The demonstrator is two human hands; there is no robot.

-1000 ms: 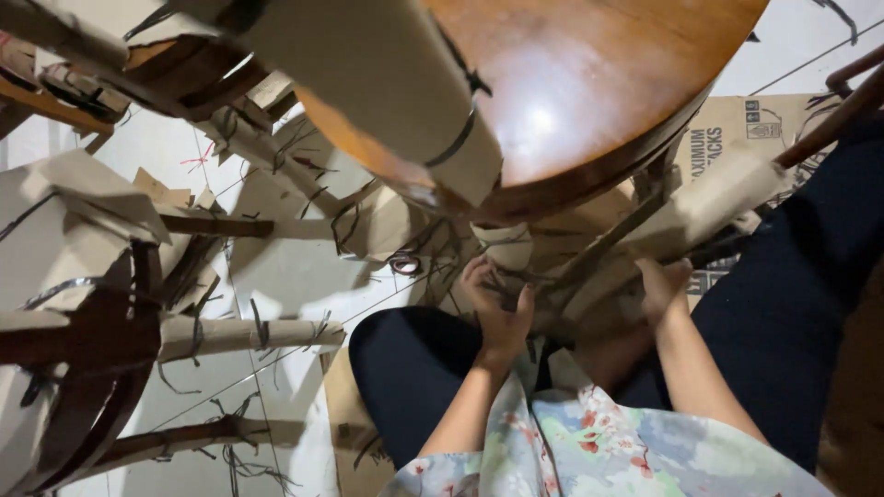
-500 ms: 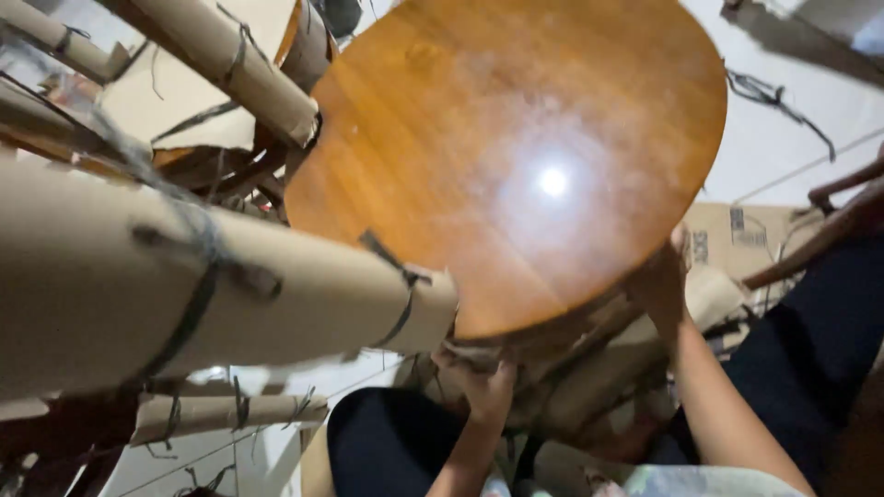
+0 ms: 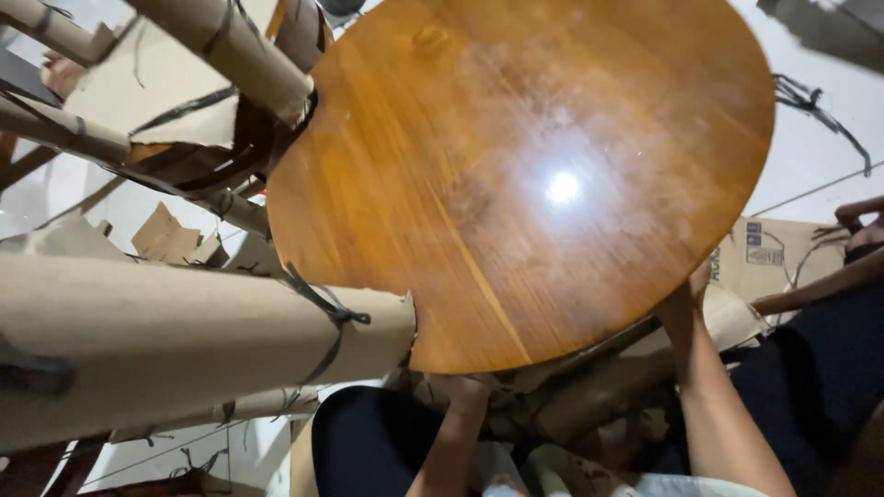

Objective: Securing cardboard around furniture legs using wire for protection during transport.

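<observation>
Tabletop, round, glossy brown wood w/ a light glare, sits above and ahead of both your hands, tilted toward you, its near rim hiding your fingers. Left hand goes under the near edge, right hand under the right edge, about equally close; can't tell if either grip is closed. Cardboard-wrapped legs stick out left.

Both hands vanish beneath the round wooden tabletop; the wrapped leg runs off the picture's left edge.
</observation>
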